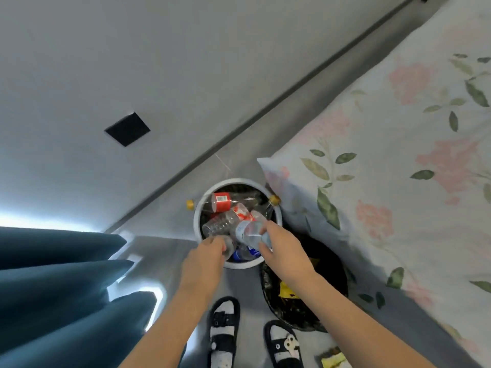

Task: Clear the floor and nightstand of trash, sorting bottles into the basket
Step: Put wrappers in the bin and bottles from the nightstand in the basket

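Clear plastic bottles, about six, crowd the white basket [198, 221] just ahead of both hands. Right hand [284, 251] grips one water bottle [249, 232] over the rim; left hand [204, 258] pinches another bottle [230, 247]. Either could roll off the pile onto the floor.

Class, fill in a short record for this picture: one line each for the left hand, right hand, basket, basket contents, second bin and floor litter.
left hand: grips a clear bottle over the basket's near rim
right hand: holds a labelled clear bottle above the basket
basket: white, round, on the floor beside the bed
basket contents: several plastic bottles, one red-labelled
second bin: black-lined, holds a yellow wrapper
floor litter: a wrapper near the right foot
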The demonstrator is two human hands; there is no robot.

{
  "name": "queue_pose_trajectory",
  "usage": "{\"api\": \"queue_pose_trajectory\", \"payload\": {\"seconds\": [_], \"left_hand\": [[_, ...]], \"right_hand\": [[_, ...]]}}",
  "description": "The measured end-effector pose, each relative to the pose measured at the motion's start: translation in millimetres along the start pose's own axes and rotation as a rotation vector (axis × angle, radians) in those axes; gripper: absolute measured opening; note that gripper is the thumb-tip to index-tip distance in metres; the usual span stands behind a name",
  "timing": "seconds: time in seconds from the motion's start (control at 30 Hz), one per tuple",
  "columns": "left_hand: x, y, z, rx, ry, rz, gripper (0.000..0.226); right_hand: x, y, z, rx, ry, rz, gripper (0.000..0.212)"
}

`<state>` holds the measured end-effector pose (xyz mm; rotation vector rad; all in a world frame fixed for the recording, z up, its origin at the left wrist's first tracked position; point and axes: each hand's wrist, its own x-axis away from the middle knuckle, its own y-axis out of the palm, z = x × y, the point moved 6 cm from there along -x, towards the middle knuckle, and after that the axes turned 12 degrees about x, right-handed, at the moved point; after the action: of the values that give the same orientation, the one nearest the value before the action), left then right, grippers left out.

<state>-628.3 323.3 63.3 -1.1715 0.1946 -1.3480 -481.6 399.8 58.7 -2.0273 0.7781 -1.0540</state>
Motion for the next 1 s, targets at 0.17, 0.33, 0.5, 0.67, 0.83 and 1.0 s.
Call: {"api": "queue_pose_trajectory", "payload": {"seconds": [0.17,0.33,0.5,0.67,0.83,1.0], "left_hand": [[-38,34,-33,-0.073,0.035,-0.099,0.017],[-55,69,-11,-0.016,0.137,-0.104,0.019],[-49,92,-16,0.093,0.135,-0.032,0.038],[-29,116,-35,-0.073,0.165,-0.166,0.072],[-25,109,-39,0.099,0.183,-0.192,0.052],[-37,77,-53,0.235,0.160,-0.224,0.019]], "right_hand": [[-57,53,-20,0.146,-0.084,-0.075,0.022],[-89,80,-10,0.300,-0.035,-0.254,0.035],[-105,96,-3,0.348,-0.036,-0.313,0.028],[-113,108,-25,0.391,-0.027,-0.304,0.038],[-104,106,-30,0.233,0.011,-0.359,0.042],[-71,76,13,-0.024,0.146,-0.240,0.051]]}}
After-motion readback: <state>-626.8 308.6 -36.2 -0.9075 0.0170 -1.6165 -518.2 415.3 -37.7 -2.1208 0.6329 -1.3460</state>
